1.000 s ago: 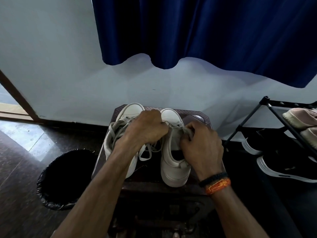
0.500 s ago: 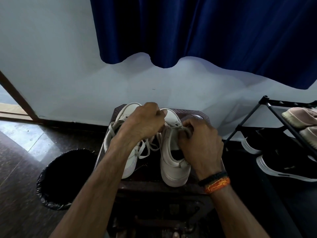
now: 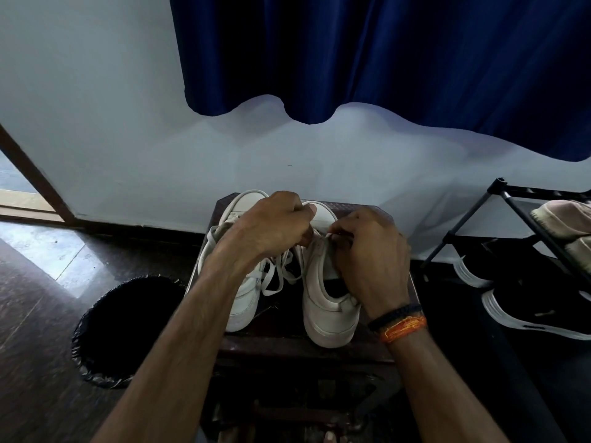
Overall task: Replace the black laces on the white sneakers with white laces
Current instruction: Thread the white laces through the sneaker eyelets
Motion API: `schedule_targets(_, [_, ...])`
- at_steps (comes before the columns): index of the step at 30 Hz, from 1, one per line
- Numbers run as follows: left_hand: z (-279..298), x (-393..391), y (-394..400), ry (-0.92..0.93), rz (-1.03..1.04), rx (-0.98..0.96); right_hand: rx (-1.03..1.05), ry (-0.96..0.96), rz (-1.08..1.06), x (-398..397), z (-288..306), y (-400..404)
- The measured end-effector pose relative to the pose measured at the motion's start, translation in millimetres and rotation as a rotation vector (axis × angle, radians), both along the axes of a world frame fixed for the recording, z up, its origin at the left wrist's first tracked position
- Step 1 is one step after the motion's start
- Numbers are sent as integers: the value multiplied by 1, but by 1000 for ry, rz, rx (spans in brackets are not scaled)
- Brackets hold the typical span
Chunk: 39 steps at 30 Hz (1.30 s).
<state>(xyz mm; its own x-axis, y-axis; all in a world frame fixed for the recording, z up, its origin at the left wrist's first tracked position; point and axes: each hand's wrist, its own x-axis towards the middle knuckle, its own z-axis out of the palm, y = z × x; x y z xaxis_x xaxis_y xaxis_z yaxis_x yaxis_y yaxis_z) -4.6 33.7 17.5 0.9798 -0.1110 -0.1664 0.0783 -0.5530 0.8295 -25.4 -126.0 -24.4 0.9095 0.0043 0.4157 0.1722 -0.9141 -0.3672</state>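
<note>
A: Left to right, quick. Black-lined round bin (image 3: pixel 128 330) on the floor at far left. Then the dark brown patterned tabletop (image 3: pixel 367 210) with both shoes, toes toward the wall.

B: Left white leather sneaker (image 3: pixel 244 302)?

A: Already carries a white flat lace (image 3: pixel 275 279); loose ends trail into the gap between the shoes. Not tied, as far as I can see.

B: Hands?

A: Left hand (image 3: pixel 271 230) is curled over the toe area, fingers pinching a lace end just beside the right shoe. Right hand (image 3: pixel 372 257) is curled too, fingertips pinching a lace at the upper eyelets of the right white leather sneaker (image 3: pixel 323 311), covering its tongue.

B: Progress?

A: No black lace plainly visible on either shoe, so removal looks done. Left shoe threaded. Right shoe's lacing is hidden under the hands; I'd judge threading or tightening is underway there. Left: finishing that, tying both.

B: Far right?

A: Black metal shoe rack (image 3: pixel 524 219) holding other shoes.
</note>
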Motion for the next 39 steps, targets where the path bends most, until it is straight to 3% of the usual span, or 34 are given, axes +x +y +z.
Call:
schedule_targets(4, [-1, 0, 0, 46, 6, -77, 24, -45, 67, 3, -4, -3])
schedule_targets(9, [4, -9, -2, -79, 1, 259, 88, -18, 16, 2, -4, -3])
schedule_targets(14, [7, -12, -4, -95, 14, 265, 177, 7, -5, -2, -1, -3])
schedule_targets(26, [21, -19, -2, -37, -10, 302, 154, 52, -78, -4, -2, 0])
schedule_targets(31, [26, -15, 9, -43, 34, -74, 194, 29, 73, -2, 3, -4])
schedule_targets(36, [43, -19, 9, -100, -17, -546, 459, -94, 165, -8, 21, -2])
schedule_targets(39, [43, -21, 5, -149, -113, -653, 698, 128, 381, -14, 35, 7])
